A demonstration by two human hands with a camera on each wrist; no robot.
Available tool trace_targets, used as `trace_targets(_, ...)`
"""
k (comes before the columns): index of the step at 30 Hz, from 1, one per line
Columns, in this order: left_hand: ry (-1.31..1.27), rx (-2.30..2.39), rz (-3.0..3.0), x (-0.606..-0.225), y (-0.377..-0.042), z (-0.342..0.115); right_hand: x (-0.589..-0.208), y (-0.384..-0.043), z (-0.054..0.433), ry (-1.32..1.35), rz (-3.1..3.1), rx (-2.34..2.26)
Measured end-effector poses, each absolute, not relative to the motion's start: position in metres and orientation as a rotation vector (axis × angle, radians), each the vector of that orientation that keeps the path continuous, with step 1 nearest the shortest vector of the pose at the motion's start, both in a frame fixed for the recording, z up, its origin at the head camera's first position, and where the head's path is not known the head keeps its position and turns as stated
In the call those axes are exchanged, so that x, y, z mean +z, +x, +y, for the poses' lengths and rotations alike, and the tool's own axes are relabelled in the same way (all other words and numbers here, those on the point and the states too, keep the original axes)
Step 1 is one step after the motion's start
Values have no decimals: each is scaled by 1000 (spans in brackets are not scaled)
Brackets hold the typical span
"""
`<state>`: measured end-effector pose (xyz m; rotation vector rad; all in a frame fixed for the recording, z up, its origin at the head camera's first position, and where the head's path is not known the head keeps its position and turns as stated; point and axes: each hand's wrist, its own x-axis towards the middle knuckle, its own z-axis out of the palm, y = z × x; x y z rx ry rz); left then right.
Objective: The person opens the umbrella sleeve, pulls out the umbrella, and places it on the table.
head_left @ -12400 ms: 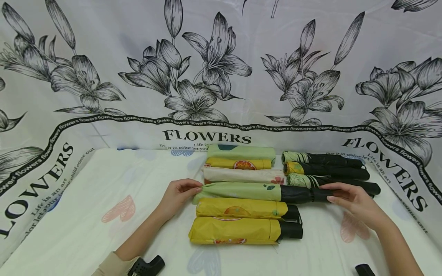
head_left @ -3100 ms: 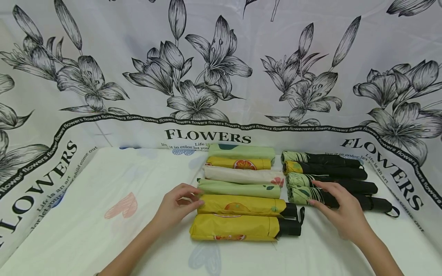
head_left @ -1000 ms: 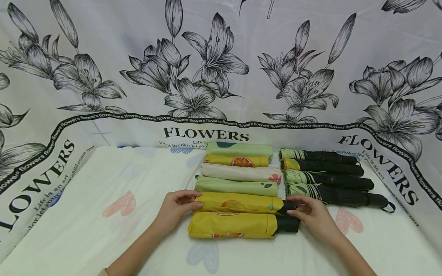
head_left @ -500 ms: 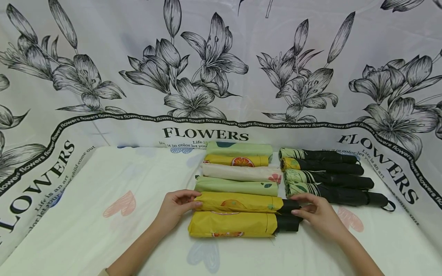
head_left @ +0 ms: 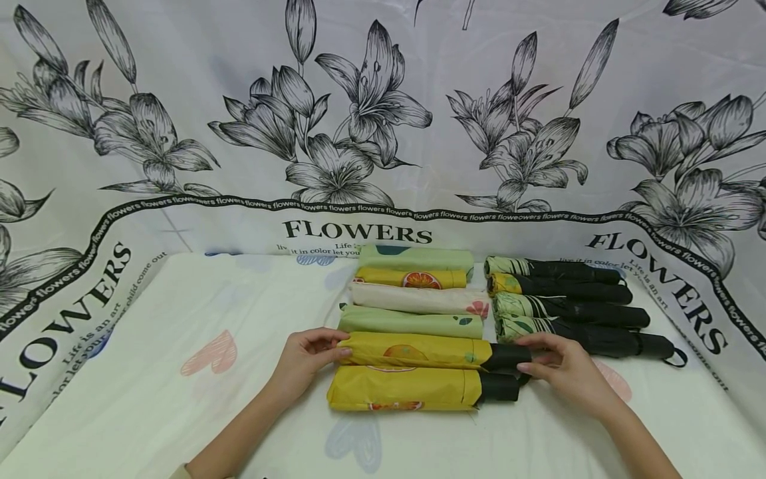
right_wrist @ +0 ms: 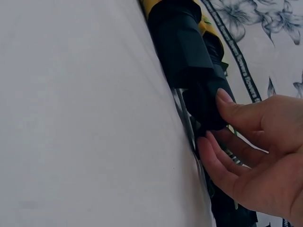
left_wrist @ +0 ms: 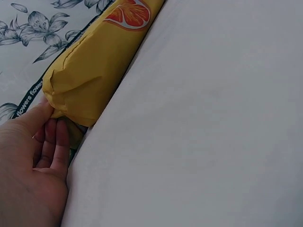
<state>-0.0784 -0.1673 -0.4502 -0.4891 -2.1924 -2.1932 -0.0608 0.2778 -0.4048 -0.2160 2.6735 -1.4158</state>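
A yellow umbrella sleeve (head_left: 413, 350) with an orange print lies in the middle of the row, its folded black umbrella (head_left: 505, 357) sticking partly out of the right end. With thumb and fingers my left hand (head_left: 308, 359) pinches the sleeve's left end. My right hand (head_left: 559, 369) pinches the umbrella's black end between thumb and fingers, shown closer in the right wrist view. In front lies a second yellow sleeve (head_left: 401, 389), with a black umbrella end (head_left: 499, 386) showing. That sleeve's closed end partly hides the held one in the left wrist view.
Behind, flat sleeves lie in a stack: light green (head_left: 413, 324), cream (head_left: 419, 299), yellow (head_left: 389, 277) and another green (head_left: 431, 258). Several folded black umbrellas (head_left: 604, 338) with patterned tips lie side by side at the right. A flower-printed cloth (head_left: 251, 173) hangs behind.
Earlier a black umbrella came out of the green sleeve and now lies with the others at right. Both hands have since moved to the yellow sleeve; its umbrella has slid rightward a little.
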Motion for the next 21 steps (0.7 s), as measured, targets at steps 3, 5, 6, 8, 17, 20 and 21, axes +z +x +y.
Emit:
trace_targets(3, -490, -2191, -2197, -451, -78, -167, -404, -60, 281, -213, 2668, -1409)
trace_targets(5, -493, -2193, -2196, -451, -78, -167, -403, -60, 283, -207, 2661, -1408)
trace_targets(6, -495, -2197, -2193, -451, -78, -167, -403, -60, 283, -205, 2661, -1407)
trace_targets(8, -502, -2198, -2189, -450, -78, -167, -402, -61, 285, -202, 2660, -1402)
trace_targets(17, -504, -2190, -2189, -449, -78, -168, -399, -63, 295, -165, 2641, -1325)
trace_targets(20, -493, -2186, -2197, -450, -78, -168, -397, -62, 297, -164, 2638, -1312)
trace_targets(21, -487, -2184, -2200, -450, -78, -167, -397, -62, 298, -168, 2639, -1311)
